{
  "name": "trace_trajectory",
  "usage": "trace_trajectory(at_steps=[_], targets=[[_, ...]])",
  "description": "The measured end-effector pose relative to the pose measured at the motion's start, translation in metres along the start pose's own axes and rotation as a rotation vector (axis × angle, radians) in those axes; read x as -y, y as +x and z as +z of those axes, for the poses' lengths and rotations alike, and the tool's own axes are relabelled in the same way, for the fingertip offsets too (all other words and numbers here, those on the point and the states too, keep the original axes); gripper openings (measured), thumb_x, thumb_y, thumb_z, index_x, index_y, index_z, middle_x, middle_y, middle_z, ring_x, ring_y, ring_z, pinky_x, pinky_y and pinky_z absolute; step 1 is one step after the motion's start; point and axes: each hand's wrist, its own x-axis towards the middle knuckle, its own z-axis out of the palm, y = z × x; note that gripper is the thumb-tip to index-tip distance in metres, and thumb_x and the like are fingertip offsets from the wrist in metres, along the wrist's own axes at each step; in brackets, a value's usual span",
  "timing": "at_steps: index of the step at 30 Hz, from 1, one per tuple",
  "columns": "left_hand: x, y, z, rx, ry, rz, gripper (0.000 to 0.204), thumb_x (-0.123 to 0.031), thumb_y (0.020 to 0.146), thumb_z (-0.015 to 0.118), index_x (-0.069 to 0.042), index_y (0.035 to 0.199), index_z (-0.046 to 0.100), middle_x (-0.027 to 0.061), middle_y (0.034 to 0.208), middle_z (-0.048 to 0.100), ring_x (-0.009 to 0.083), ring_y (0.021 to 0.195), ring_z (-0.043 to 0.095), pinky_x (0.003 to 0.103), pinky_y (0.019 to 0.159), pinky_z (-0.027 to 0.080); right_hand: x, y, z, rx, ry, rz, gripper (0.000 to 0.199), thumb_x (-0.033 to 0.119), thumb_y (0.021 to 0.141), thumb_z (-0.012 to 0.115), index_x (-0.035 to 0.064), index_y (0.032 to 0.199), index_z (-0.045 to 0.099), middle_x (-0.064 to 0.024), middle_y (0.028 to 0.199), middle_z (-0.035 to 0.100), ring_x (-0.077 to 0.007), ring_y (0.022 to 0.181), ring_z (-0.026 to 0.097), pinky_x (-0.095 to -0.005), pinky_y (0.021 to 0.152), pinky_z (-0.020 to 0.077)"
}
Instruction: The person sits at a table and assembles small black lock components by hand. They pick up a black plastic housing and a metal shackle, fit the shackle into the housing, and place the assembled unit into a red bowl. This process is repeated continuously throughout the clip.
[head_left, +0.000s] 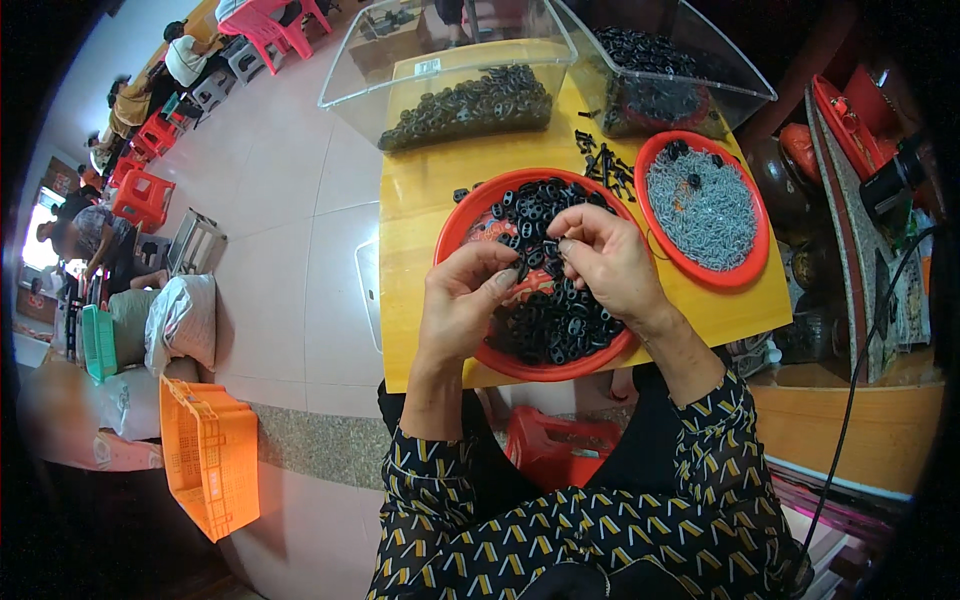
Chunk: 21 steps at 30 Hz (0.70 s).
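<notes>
Well to the left of the round red tray (562,373), a green basket (98,342) is seen beside a white sack (182,322), with an orange crate (213,450) placed nearer to the tray. A red stool (143,198) is set farther off, also left of the tray. Behind the tray, slightly to its left, a clear bin (360,118) is partly filled with dark parts (470,108). The yellow tabletop (408,260) is exposed along the tray's left side. Above the tray's left half, the left hand (463,293) is held with thumb and fingertips drawn narrowly together, and a small black part (519,266) is pinched there. The tray itself is heaped with black parts (545,330) (small, flat, oval pieces with holes), its patterned bottom being shown in the middle. Over the tray's right half, the right hand (612,262) is likewise narrowed; a small dark piece (556,240) is gripped at its fingertips, though its kind cannot be told. Loose black screws (605,165) are scattered just behind the tray's right side, and behind them a second clear bin (740,97) is loaded with black pieces (645,52). Right of the tray, a red dish (726,277) is filled with silvery screws (700,215), topped by a few black pieces
</notes>
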Motion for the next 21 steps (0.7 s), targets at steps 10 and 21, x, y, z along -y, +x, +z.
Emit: trace_trajectory(at_steps=[10,21], targets=[[0.007,0.001,0.006,0.009,-0.251,0.003,0.014,0.000,0.079,0.058,0.001,0.093,0.057,0.0065,0.078,0.060,0.0116,0.064,0.057,0.022,0.057,0.047,0.001,-0.008,0.006,0.150,-0.034,-0.276,0.021,-0.003,0.079,0.056,-0.0041,0.100,0.055,-0.0054,0.095,0.050,-0.0092,0.086,0.051,-0.0214,0.074,0.0453],[0.003,0.002,0.003,0.115,-0.606,-0.243,0.008,-0.006,0.081,0.057,-0.001,0.088,0.056,0.0071,0.075,0.059,0.0139,0.061,0.054,0.025,0.055,0.045,-0.004,-0.001,0.013,0.119,-0.006,-0.463,0.034,-0.009,0.072,0.058,0.0009,0.104,0.056,-0.0071,0.100,0.052,-0.0122,0.087,0.055,-0.0232,0.073,0.0471]])
